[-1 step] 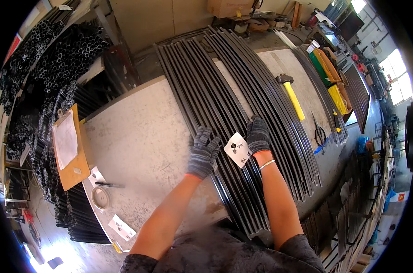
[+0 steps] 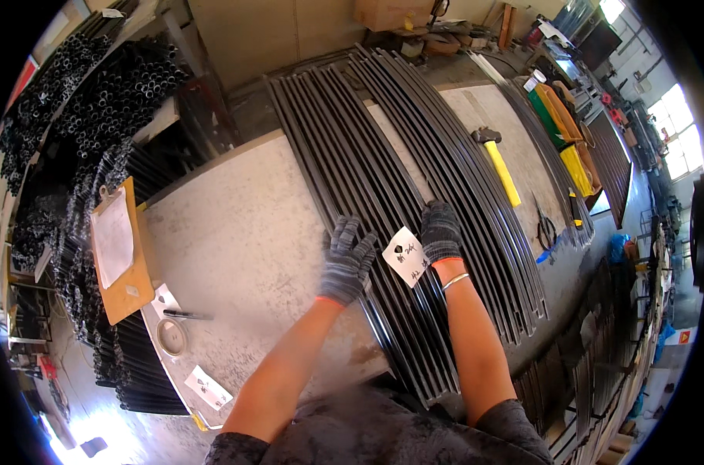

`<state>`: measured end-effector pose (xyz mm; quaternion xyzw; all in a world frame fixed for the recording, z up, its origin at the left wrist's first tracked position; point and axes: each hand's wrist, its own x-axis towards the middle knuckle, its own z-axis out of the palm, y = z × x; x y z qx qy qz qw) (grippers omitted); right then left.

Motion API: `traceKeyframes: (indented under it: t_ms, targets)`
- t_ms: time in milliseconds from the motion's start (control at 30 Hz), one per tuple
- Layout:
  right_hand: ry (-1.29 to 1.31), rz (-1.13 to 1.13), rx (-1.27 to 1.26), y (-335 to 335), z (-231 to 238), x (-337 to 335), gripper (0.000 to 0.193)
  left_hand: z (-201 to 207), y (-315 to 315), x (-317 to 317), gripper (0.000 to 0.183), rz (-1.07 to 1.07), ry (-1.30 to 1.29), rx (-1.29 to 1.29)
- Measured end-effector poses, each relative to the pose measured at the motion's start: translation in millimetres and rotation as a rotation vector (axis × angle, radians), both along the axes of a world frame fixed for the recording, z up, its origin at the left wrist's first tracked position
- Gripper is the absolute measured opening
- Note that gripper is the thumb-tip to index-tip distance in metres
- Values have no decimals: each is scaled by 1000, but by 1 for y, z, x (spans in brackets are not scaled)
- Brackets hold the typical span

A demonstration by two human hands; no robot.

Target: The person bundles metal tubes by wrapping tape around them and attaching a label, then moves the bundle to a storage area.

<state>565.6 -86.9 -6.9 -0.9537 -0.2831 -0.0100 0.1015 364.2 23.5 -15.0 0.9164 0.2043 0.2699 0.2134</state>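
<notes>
A row of long dark metal tubes lies side by side across the table. My left hand, in a grey knit glove, rests on the row's left edge with its fingers stretched out and slightly apart. At the row's right edge is my right hand, gloved alike, its fingers bent and pressed together over the outermost tubes; its fingertips are partly hidden. Between the hands a white paper tag with handwriting and a dark hole lies on the tubes. A second row of metal tubes runs just right of my right hand.
Right of the tubes lie a yellow-handled hammer and scissors. On the left are a clipboard, a black pen, a tape roll and another paper tag on the pale table. Racked tubes stand beyond.
</notes>
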Motion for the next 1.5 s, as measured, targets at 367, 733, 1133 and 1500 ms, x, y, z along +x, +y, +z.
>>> traceKeyframes:
  t_ms: [367, 733, 1133, 1500]
  targets:
    - [255, -53, 189, -7, -49, 45, 31, -13, -13, 19, 39, 225, -730, -1288]
    - [374, 184, 193, -18, -52, 0, 40, 25, -35, -4, 28, 609, -755, -1847]
    - [807, 206, 309, -72, -33, -83, 29, 25, -91, -56, 55, 318, -595, -2439]
    - [1551, -156, 867, -95, -30, -135, 31, -65, -117, -71, 59, 645, -466, -2077]
